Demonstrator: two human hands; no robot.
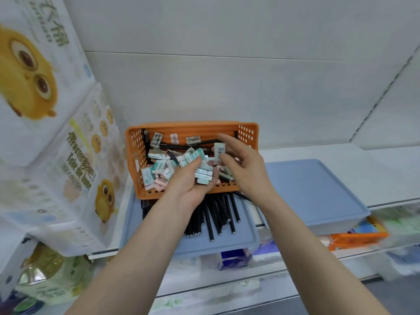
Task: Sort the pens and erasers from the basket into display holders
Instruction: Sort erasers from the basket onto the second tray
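An orange perforated basket on the white shelf holds several wrapped erasers and a few black pens. My left hand cups a stack of teal-and-white erasers over the basket's front. Just above it, my right hand pinches one white eraser between thumb and fingers. Below the basket, a blue tray carries several black pens laid side by side. A second blue tray lies to the right.
Large tissue packs with a yellow owl print are stacked at the left, close to the basket. The shelf's white back wall rises behind. An orange item and other goods sit on the lower shelf.
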